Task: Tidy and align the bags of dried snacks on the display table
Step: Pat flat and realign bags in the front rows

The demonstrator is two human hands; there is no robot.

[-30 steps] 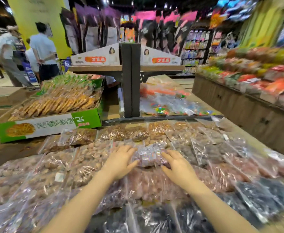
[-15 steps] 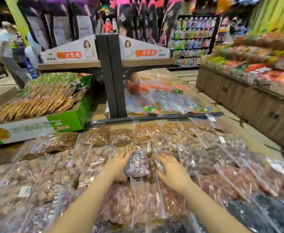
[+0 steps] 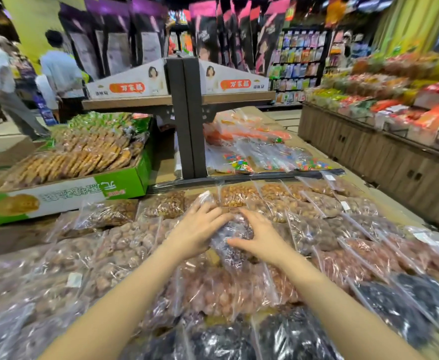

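Clear bags of dried snacks cover the display table point(image 3: 385, 201) in rows: brown nuts at the back, pink pieces point(image 3: 221, 292) in the middle, dark ones point(image 3: 405, 302) near me. A clear bag of purplish snacks point(image 3: 235, 233) lies on top of the pile at the centre. My left hand point(image 3: 196, 231) presses its left side and my right hand point(image 3: 258, 236) grips its right side, the two hands close together around it.
A green and white carton of biscuits point(image 3: 83, 188) stands at the back left. A dark metal post point(image 3: 187, 118) carries an upper shelf behind the bags. Candy bags point(image 3: 260, 159) lie beyond it. A wooden counter with packets runs along the right. People point(image 3: 59, 71) stand at far left.
Both hands have moved closer together on the purplish bag and pushed it slightly farther back on the pile. The view has shifted a little.
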